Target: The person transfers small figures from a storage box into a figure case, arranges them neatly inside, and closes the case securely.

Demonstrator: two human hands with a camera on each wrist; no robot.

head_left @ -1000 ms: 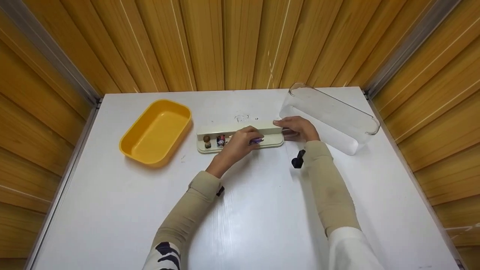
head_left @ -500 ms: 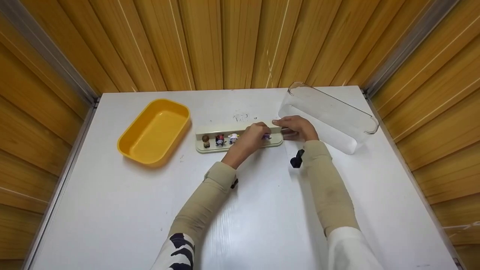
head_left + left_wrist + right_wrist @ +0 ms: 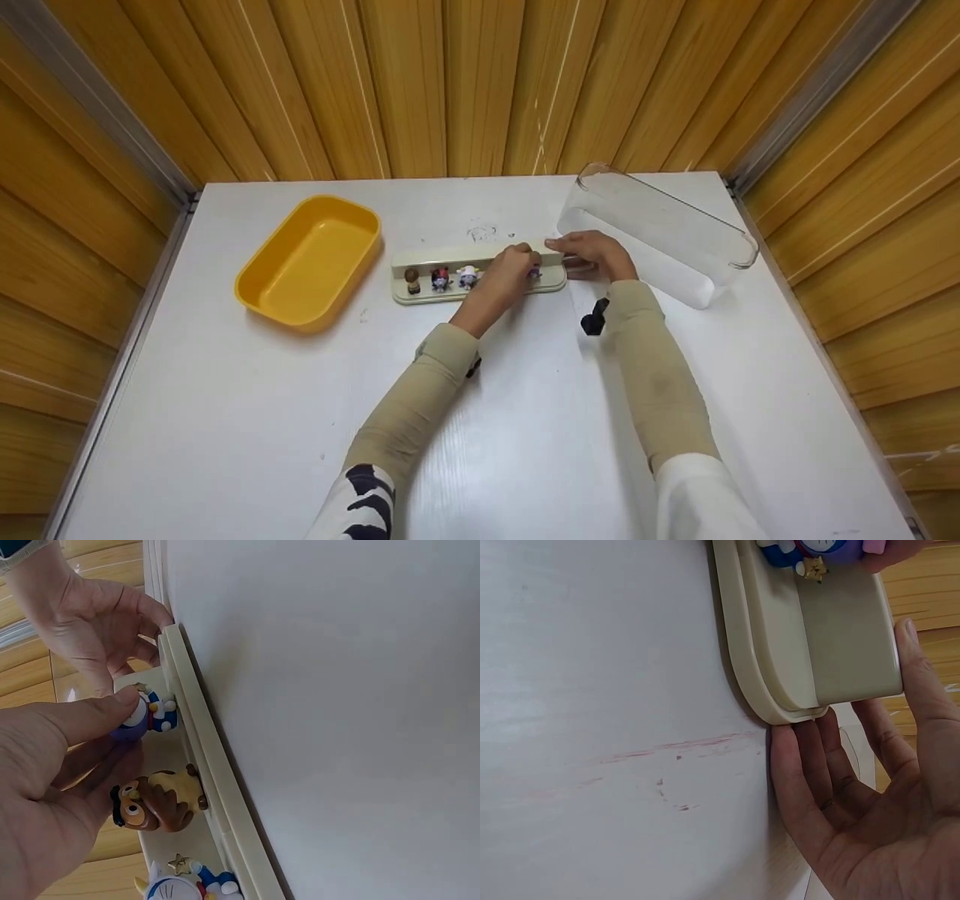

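A long cream display base (image 3: 435, 259) with a raised back step lies mid-table. My left hand (image 3: 504, 283) reaches over its right half. In the left wrist view, its thumb and fingers pinch a blue-and-purple figurine (image 3: 135, 726), which stands at the base's right end. A brown owl-like figurine (image 3: 169, 804) is beside it, hidden behind the hand in the head view. Further left stand a white figurine (image 3: 469, 276), a red-and-black one (image 3: 439, 280) and a brown-haired one (image 3: 412, 281). My right hand (image 3: 870, 817) holds the base's right end, thumb against the step, fingers at the lower edge.
A yellow tray (image 3: 255, 296) stands at the left of the white table (image 3: 555, 442). A clear long cover (image 3: 660, 225) lies slanted at the right, just behind the right hand. Wood-patterned panels (image 3: 480, 90) enclose the back and sides.
My left hand has moved right along the base with the blue-and-purple figurine, bringing it to the right end. The white figurine has come into sight. My right hand has stayed in place.
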